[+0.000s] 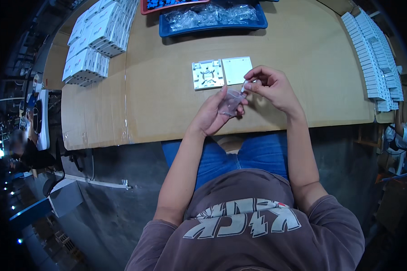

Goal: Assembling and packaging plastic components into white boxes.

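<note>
My left hand [213, 113] is closed on a small clear plastic bag [231, 103] above the near part of the table. At the bag's upper right edge, my right hand [276, 89] pinches a small white piece [244, 86] between thumb and fingers; its exact kind is too small to tell. Just beyond my hands lies a square white plastic tray [207, 75] with raised moulded parts inside. Beside it on the right is a flat white square cover [237, 70], its near right corner partly hidden by my right hand.
A blue bin [212, 30] of clear plastic bags stands at the far side, with a red bin [144, 8] of blue and black pieces behind it. White boxes [88, 65] are stacked at the left; more white boxes [371, 67] stand at the right. A person [29, 149] sits at far left.
</note>
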Demonstrator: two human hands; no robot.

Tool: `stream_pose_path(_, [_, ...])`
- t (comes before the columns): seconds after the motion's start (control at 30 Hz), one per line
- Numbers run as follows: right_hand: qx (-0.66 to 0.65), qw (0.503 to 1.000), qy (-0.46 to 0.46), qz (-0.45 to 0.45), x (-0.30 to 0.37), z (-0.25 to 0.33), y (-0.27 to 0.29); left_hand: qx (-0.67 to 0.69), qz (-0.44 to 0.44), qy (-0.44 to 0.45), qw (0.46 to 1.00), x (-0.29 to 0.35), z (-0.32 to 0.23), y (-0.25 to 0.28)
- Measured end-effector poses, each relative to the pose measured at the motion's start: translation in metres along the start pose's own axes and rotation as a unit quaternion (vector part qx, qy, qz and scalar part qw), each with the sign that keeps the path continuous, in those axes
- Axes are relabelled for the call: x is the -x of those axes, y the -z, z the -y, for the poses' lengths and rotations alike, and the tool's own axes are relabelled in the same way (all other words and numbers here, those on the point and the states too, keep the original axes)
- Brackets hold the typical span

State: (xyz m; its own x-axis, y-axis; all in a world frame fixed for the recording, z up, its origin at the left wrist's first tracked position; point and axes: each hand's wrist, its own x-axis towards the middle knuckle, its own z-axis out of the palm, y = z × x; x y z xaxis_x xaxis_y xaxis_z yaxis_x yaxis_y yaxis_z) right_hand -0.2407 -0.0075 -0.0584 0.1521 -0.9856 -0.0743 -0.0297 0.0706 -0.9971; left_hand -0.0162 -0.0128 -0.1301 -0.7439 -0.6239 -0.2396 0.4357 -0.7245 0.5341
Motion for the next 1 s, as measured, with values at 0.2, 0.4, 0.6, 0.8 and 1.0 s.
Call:
stream_pose_path(0.2, [0.199, 0.973, 0.075, 0.090, -0.008, 0.016, -0.006, 0.008, 0.003, -0.022, 1.000, 0.004, 0.003, -0.001])
stream_pose_path(0.4, [0.158, 0.967, 0.017, 0.199, -0.022, 0.020, -0.016, -0.001, 0.003, -0.024, 1.000, 0.005, 0.003, 0.001])
stream_pose_path(0.6, [0.188, 0.948, -0.028, 0.256, -0.024, 0.029, -0.019, -0.015, 0.018, -0.024, 0.999, 0.006, 0.006, 0.008])
stream_pose_path(0.8, [0.152, 0.933, -0.045, 0.324, -0.024, 0.019, -0.014, -0.012, 0.005, -0.027, 1.000, 0.007, 0.005, 0.003])
stream_pose_path(1.0, [0.170, 0.923, -0.085, 0.336, -0.018, 0.016, -0.026, -0.011, 0.030, -0.030, 0.999, 0.006, 0.004, 0.005])
